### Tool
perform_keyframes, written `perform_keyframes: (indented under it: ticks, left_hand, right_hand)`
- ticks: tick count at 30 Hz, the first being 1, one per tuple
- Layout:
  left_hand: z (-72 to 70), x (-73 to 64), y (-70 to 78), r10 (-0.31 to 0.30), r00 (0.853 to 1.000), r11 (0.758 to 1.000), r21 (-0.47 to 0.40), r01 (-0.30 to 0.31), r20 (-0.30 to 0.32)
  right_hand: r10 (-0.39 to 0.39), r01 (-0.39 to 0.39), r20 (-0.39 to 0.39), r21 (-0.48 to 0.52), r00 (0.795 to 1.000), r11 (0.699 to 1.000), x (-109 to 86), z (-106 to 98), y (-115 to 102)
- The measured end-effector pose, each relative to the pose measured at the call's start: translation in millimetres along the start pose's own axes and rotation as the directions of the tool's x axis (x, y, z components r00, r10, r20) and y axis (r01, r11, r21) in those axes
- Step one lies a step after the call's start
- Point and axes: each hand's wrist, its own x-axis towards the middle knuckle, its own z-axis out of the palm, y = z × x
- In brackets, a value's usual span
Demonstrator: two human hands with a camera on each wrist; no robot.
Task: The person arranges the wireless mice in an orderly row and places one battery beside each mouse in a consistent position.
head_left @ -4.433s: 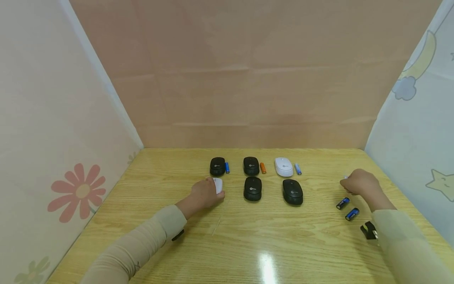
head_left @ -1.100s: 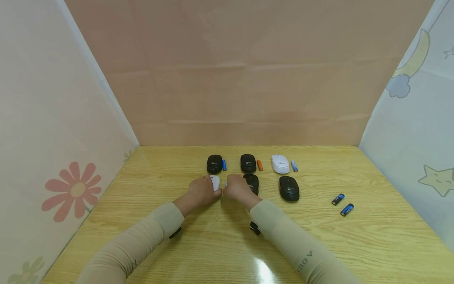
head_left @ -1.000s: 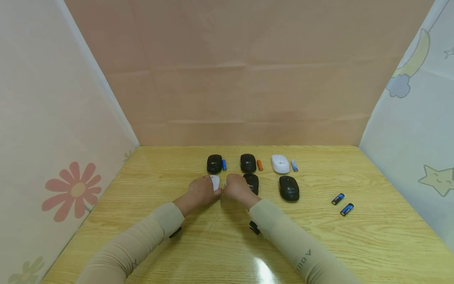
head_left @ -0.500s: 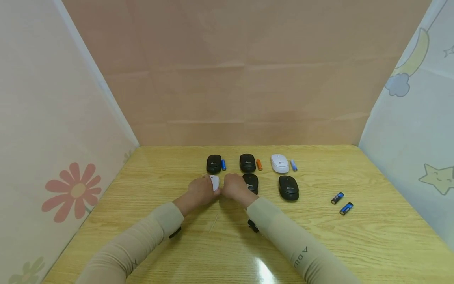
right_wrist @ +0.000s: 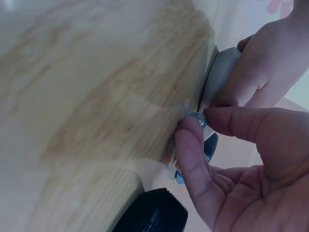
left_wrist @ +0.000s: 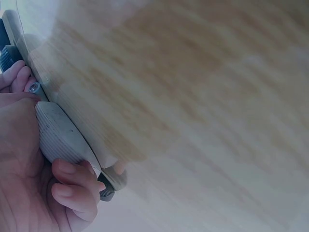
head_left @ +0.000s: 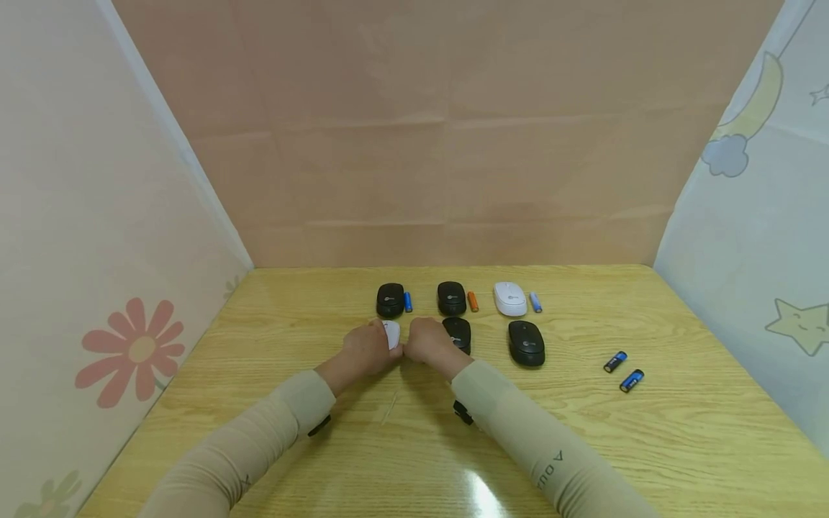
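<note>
My left hand [head_left: 365,349] grips a white computer mouse [head_left: 393,333] that rests on the table. In the left wrist view its ribbed side [left_wrist: 55,137] lies between the palm and the curled fingers. Close against its right side, my right hand [head_left: 430,341] pinches a small battery [right_wrist: 199,119] between thumb and fingertips. Only the round metal end of that battery shows clearly in the right wrist view; the head view hides it behind the fingers. A black mouse [head_left: 458,334] stands just right of my right hand and is partly covered by it.
Behind the hands are two black mice [head_left: 390,298] [head_left: 451,297] and a white one [head_left: 510,298], with a blue battery [head_left: 408,301], an orange battery [head_left: 473,301] and a pale blue battery [head_left: 535,301]. Another black mouse [head_left: 527,343] and two dark-blue batteries [head_left: 615,361] [head_left: 632,380] lie to the right.
Since the oldest frame my right hand has come from the table's right side to beside the white mouse. Over the last second it has edged slightly left; the left hand keeps its grip.
</note>
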Motion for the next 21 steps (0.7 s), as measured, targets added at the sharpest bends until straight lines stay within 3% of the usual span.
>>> perform_keyframes:
  ticks: [21]
  left_hand:
    - [0.9,0.7,-1.7,0.004,1.000,1.000,-0.006,-0.004,-0.001]
  right_hand:
    - [-0.036,0.036,0.022,0.036,0.999,0.999,-6.4,-4.7,3.8]
